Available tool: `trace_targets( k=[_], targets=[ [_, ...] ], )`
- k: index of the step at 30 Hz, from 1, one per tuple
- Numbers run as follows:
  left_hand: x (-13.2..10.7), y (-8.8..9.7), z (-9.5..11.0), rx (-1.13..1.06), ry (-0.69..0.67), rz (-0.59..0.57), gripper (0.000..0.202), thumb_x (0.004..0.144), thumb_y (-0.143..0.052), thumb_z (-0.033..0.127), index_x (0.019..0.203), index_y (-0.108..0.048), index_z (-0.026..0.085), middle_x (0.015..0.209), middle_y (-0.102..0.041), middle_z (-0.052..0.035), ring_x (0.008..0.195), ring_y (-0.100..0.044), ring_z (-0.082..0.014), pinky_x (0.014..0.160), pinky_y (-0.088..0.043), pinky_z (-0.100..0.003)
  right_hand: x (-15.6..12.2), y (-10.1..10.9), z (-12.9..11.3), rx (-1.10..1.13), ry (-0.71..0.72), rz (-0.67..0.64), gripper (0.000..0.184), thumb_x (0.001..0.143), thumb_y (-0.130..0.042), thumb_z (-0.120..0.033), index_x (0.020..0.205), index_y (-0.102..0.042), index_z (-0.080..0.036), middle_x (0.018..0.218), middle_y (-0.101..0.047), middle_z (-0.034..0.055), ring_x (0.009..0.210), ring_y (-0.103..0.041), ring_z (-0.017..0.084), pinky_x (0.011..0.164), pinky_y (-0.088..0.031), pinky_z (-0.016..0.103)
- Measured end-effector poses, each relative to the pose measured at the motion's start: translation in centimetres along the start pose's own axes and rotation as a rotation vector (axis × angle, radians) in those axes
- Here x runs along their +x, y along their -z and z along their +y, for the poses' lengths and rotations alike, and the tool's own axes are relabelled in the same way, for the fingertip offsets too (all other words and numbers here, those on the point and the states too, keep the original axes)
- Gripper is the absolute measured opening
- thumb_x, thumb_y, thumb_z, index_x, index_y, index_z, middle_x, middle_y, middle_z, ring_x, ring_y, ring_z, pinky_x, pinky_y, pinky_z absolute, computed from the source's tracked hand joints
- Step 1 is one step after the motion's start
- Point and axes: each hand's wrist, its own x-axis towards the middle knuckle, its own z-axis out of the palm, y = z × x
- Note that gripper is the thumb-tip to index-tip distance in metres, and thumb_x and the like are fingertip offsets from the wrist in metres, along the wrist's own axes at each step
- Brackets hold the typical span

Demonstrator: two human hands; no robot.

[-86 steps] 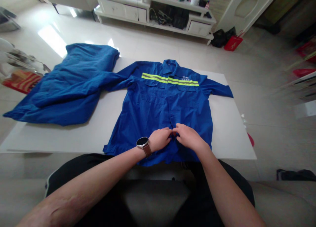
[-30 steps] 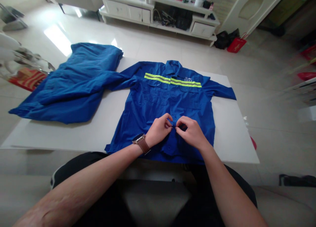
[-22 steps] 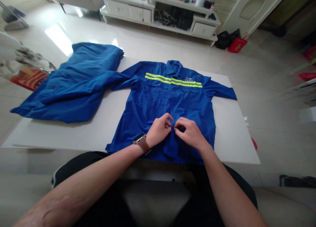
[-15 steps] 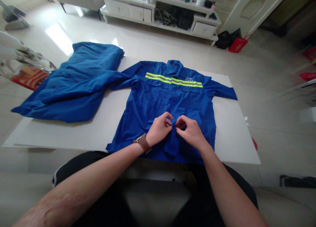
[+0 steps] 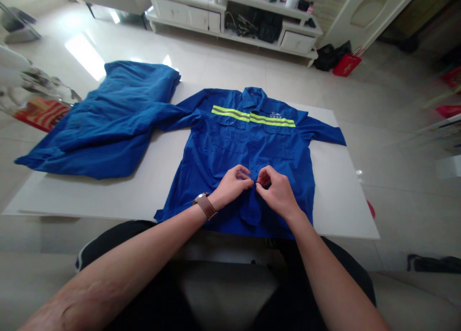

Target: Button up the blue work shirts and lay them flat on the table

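Note:
A blue work jacket [image 5: 216, 163] lies front up, its collar at the far side and a yellow-and-grey reflective stripe [image 5: 230, 114] across the chest. My left hand [image 5: 234, 184], with a brown-strapped watch [image 5: 205, 205] on its wrist, pinches the jacket's front placket [image 5: 250, 208] low down. Close beside it, my right hand [image 5: 275, 189] has thumb and fingers closed on the same placket. The fingertips of both hands almost meet. Whatever button or buttonhole lies between them is too small to make out.
Under the jacket is a white table [image 5: 334, 191]. A folded pile of blue clothing [image 5: 108, 124] covers its left part, touching one jacket sleeve. Beyond the table stand a white cabinet [image 5: 183, 16] and a red bag [image 5: 346, 64] on the floor.
My left fingers have straightened a little and shifted slightly at the placket. The raised bit of cloth between the hands now lies flatter. The jacket has stayed in place.

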Motion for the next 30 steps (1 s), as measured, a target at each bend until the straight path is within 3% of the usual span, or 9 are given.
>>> trace_targets(
  k=[2,5,9,17,21,30],
  targets=[
    [0.09,0.15,0.07,0.035,0.039,-0.029,0.016,0.075,-0.073,0.022,0.085,-0.061,0.017,0.068,-0.065,0.0014,0.064,-0.060,-0.0108,0.063,-0.045,-0.024,-0.06,-0.09,0.02,-0.048,0.029,0.016,0.014,0.079,-0.060,-0.014,0.088,-0.055,-0.023,0.079,-0.065,0.0001,0.073,-0.062,0.017,0.071,-0.048,0.028],
    [-0.03,0.29,0.15,0.074,0.074,-0.116,0.025,0.080,-0.072,0.040,0.075,-0.065,0.016,0.066,-0.062,0.0000,0.065,-0.058,-0.0112,0.062,-0.042,-0.024,-0.05,-0.13,0.13,-0.089,0.056,0.013,0.014,0.080,-0.058,-0.014,0.090,-0.055,-0.023,0.081,-0.065,0.0010,0.075,-0.063,0.018,0.073,-0.047,0.029],
    [-0.29,0.20,0.17,-0.010,0.077,-0.164,0.032,0.078,-0.076,0.046,0.076,-0.069,0.015,0.070,-0.064,-0.0010,0.068,-0.057,-0.0114,0.064,-0.043,-0.024,0.04,0.03,0.12,-0.085,0.069,0.008,0.012,0.081,-0.058,-0.015,0.088,-0.054,-0.023,0.080,-0.064,0.0011,0.075,-0.062,0.018,0.073,-0.047,0.029],
    [-0.08,-0.02,-0.27,-0.310,0.214,-0.130,0.027,0.070,-0.088,0.033,0.074,-0.069,0.014,0.073,-0.066,-0.0010,0.067,-0.059,-0.0077,0.067,-0.045,-0.021,0.04,0.23,0.00,-0.077,0.102,0.013,0.011,0.081,-0.058,-0.013,0.085,-0.055,-0.023,0.077,-0.060,0.0000,0.073,-0.058,0.017,0.071,-0.045,0.028],
    [0.14,-0.10,-0.54,-0.349,0.231,-0.110,0.019,0.072,-0.085,0.025,0.075,-0.071,0.013,0.072,-0.066,-0.0012,0.066,-0.059,-0.0067,0.065,-0.045,-0.020,0.07,0.26,-0.03,-0.069,0.107,-0.016,0.012,0.080,-0.058,-0.012,0.084,-0.055,-0.023,0.077,-0.059,0.0000,0.073,-0.057,0.017,0.070,-0.044,0.028],
    [0.23,-0.23,-0.57,-0.376,0.257,-0.129,0.018,0.076,-0.083,0.025,0.074,-0.070,0.013,0.069,-0.065,-0.0016,0.065,-0.059,-0.0079,0.063,-0.048,-0.020,-0.05,0.42,0.08,-0.030,0.077,0.005,0.009,0.084,-0.059,-0.014,0.089,-0.058,-0.022,0.082,-0.063,0.0015,0.075,-0.060,0.017,0.072,-0.047,0.028]
  ],
)
